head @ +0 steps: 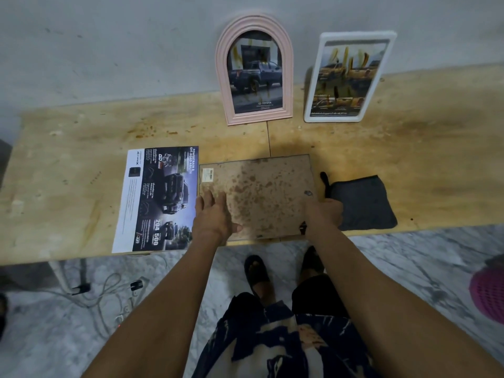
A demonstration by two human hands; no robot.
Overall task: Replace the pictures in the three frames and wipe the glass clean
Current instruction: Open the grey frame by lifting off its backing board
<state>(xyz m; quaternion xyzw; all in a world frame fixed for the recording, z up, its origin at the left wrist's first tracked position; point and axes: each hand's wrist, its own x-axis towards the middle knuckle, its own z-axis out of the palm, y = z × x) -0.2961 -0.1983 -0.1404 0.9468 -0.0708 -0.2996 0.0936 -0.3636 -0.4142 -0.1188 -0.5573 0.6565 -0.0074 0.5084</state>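
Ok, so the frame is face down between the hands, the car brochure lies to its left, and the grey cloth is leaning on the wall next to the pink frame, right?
Not quite. The head view shows the grey cloth lying flat on the table, just right of the face-down frame. The brochure does lie to its left. Leaning on the wall beside the pink frame is a white frame.

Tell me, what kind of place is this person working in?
Probably a plain room at home or a makeshift workspace, not a shop. A stained plywood table stands against a bare grey wall, the floor is marble-patterned tile, and loose cables with a power strip lie underneath.
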